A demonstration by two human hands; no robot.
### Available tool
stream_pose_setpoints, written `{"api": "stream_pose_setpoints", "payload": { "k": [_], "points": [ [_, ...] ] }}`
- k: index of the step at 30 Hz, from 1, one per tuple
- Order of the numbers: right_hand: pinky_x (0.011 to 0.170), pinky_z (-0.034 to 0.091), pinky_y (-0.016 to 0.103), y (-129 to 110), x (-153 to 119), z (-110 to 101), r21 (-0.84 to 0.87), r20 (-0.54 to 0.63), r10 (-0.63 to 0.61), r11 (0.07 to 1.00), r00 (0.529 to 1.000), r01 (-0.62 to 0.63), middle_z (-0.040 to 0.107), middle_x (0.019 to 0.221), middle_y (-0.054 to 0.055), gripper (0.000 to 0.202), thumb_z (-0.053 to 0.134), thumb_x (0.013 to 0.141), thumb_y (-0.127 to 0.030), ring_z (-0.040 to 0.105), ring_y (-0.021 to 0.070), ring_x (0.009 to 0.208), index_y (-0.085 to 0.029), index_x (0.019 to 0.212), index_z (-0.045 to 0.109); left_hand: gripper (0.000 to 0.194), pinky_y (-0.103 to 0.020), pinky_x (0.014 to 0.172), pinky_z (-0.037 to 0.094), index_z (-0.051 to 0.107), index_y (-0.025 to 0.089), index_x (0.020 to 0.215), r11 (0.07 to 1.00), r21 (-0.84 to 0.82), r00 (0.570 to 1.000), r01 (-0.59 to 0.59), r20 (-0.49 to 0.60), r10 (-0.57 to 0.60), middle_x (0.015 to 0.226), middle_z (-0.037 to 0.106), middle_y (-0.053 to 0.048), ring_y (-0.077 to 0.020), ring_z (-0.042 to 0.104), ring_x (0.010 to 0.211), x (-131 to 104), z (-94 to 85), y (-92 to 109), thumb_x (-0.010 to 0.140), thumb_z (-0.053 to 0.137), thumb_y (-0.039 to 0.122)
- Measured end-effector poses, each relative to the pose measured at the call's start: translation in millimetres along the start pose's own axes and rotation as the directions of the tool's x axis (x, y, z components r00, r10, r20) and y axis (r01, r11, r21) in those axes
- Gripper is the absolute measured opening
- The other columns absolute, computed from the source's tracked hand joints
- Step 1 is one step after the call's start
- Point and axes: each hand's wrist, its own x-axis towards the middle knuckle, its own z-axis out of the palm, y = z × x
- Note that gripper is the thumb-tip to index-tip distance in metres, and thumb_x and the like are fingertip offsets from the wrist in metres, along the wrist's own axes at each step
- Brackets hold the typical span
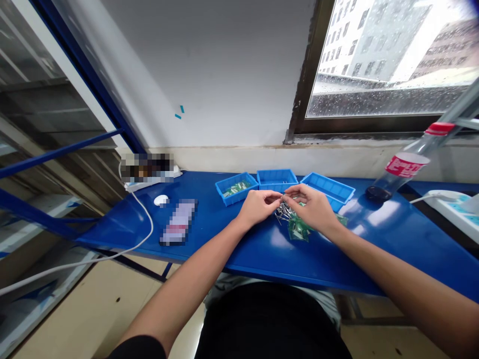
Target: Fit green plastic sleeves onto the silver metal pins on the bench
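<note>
My left hand (258, 206) and my right hand (312, 207) meet over the blue table, fingertips pinched close together. Whatever lies between them is too small to make out. Just below the fingers is a pile of thin metal pieces (284, 213), partly covered by my right hand. A green clear packet (298, 231) with pale pieces in it lies under and in front of that hand. Behind my left hand stands a blue tray (239, 199) holding small green packets. Beyond my fingertips are a middle blue tray (277, 187) and a right blue tray (338, 204).
A tilted-looking cola bottle (406, 164) with dark liquid stands at the right, near a white power strip (456, 212). On the left are a pixelated phone-like object (178, 223), a white round object (161, 200) and a white cable (144, 239) crossing the table edge.
</note>
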Motion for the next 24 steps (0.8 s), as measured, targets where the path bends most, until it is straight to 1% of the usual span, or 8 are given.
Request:
{"api": "stream_pose_setpoints", "payload": {
  "k": [4, 7, 10, 12, 14, 18, 21, 24],
  "points": [
    [0.079, 0.067, 0.044, 2, 0, 1, -0.004, 0.024, 0.024, 1.000, 0.999, -0.024, 0.080, 0.098, 0.007, 0.020, 0.073, 0.093, -0.044, 0.078, 0.0263, 0.082, -0.024, 0.097, 0.073, 0.020, -0.032, 0.081, 0.066, 0.084, 0.016, 0.105, 0.999, 0.008, 0.999, -0.033, -0.028, 0.033, 0.098, 0.085, -0.007, -0.0215, 0.081, 0.083, 0, 0.4, 1, 0.091, 0.073, 0.025],
    [0.079, 0.066, 0.044, 4, 0, 1, 0.012, 0.026, 0.022, 1.000, 0.999, -0.022, 0.080, 0.099, 0.008, 0.020, 0.073, 0.092, -0.041, 0.078, 0.0269, 0.086, -0.024, 0.101, 0.071, 0.018, -0.034, 0.084, 0.066, 0.083, 0.017, 0.106, 0.998, -0.004, 0.997, -0.061, -0.046, 0.060, 0.102, 0.084, -0.007, -0.0218, 0.081, 0.087, 1, 0.3, 1, 0.092, 0.074, 0.023],
    [0.079, 0.065, 0.042, 5, -1, 1, 0.034, 0.027, 0.005, 0.999, 1.000, -0.006, 0.080, 0.098, 0.009, 0.024, 0.073, 0.092, -0.039, 0.078, 0.0273, 0.090, -0.023, 0.110, 0.068, 0.024, -0.034, 0.088, 0.065, 0.079, 0.017, 0.116, 0.995, -0.058, 0.996, -0.076, -0.057, 0.073, 0.104, 0.084, -0.008, -0.0217, 0.081, 0.093, 2, -0.1, 2, 0.093, 0.073, 0.021],
    [0.077, 0.064, 0.041, 4, -1, 1, 0.007, 0.026, -0.015, 1.000, 1.000, 0.015, 0.080, 0.097, 0.009, 0.026, 0.071, 0.093, -0.037, 0.078, 0.0266, 0.087, -0.023, 0.115, 0.067, 0.030, -0.033, 0.089, 0.065, 0.075, 0.016, 0.124, 0.993, -0.085, 0.995, -0.081, -0.060, 0.076, 0.106, 0.083, -0.008, -0.0208, 0.081, 0.096, 2, -0.6, 2, 0.094, 0.072, 0.019],
    [0.077, 0.062, 0.041, 5, 0, -2, -0.082, 0.014, -0.078, 0.993, 0.997, 0.079, 0.079, 0.098, 0.008, 0.025, 0.067, 0.096, -0.036, 0.077, 0.0263, 0.086, -0.024, 0.117, 0.066, 0.029, -0.034, 0.091, 0.064, 0.074, 0.017, 0.124, 0.995, -0.042, 0.994, -0.094, -0.051, 0.092, 0.109, 0.083, -0.008, -0.0209, 0.080, 0.097, 3, -1.0, 0, 0.094, 0.072, 0.021],
    [0.084, 0.057, 0.042, 13, 9, -16, -0.344, -0.017, -0.257, 0.909, 0.966, 0.236, 0.076, 0.103, 0.011, 0.017, 0.058, 0.100, -0.031, 0.074, 0.0290, 0.093, -0.023, 0.114, 0.064, 0.022, -0.043, 0.104, 0.058, 0.077, 0.018, 0.113, 0.958, 0.215, 0.981, -0.192, 0.047, 0.186, 0.116, 0.080, -0.010, -0.0266, 0.075, 0.111, 4, 0.3, -10, 0.097, 0.073, 0.032],
    [0.082, 0.052, 0.044, 29, 17, -34, -0.577, -0.013, -0.284, 0.785, 0.959, 0.225, 0.074, 0.097, 0.013, 0.014, 0.054, 0.099, -0.025, 0.069, 0.0325, 0.093, -0.022, 0.107, 0.065, 0.028, -0.047, 0.113, 0.052, 0.078, 0.018, 0.116, 0.912, 0.322, 0.965, -0.255, 0.146, 0.219, 0.124, 0.078, -0.012, -0.0304, 0.069, 0.125, 4, 3.1, -19, 0.097, 0.072, 0.039],
    [0.078, 0.047, 0.044, 47, 22, -49, -0.747, 0.014, -0.221, 0.646, 0.975, 0.157, 0.075, 0.093, 0.014, 0.017, 0.053, 0.096, -0.021, 0.064, 0.0343, 0.089, -0.020, 0.104, 0.068, 0.035, -0.047, 0.115, 0.051, 0.077, 0.018, 0.122, 0.898, 0.368, 0.964, -0.243, 0.192, 0.183, 0.133, 0.075, -0.013, -0.0310, 0.066, 0.130, 3, 4.6, -24, 0.097, 0.072, 0.042]
  ]
}}
